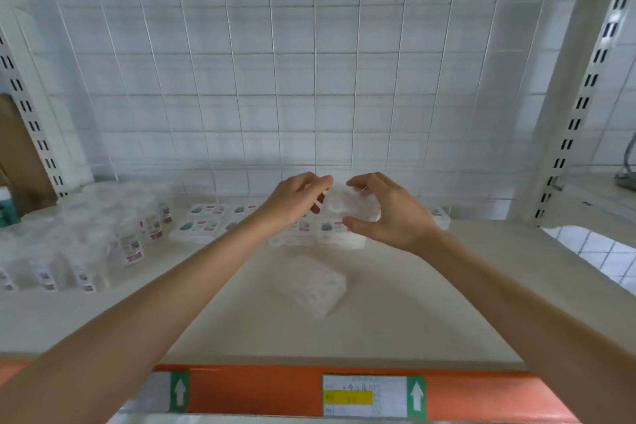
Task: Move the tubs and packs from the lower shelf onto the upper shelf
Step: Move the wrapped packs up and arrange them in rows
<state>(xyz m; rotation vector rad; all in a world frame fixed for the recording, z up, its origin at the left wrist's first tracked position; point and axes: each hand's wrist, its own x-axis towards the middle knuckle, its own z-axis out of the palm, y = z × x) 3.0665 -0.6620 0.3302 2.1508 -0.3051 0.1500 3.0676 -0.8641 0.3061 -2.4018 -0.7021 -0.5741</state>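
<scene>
Both arms reach out over the cream upper shelf (395, 320), and the two hands meet above its back half around a small clear tub (347, 205). The right hand (389, 213) grips the tub from its right side, fingers curled over the top and thumb under the lower edge. The left hand (296, 203) pinches the tub's left end between bent fingertips and thumb, though blur softens the contact. The tub is held in the air, just above a row of flat labelled packs (203, 225) lying along the back of the shelf. A blurred white pack (316, 286) lies alone on the shelf nearer the front. Shrink-wrapped bottles (86, 237) fill the left side. A wire mesh (275, 62) backs the shelf, and an orange beam (258, 392) with arrow labels runs along its front edge.
</scene>
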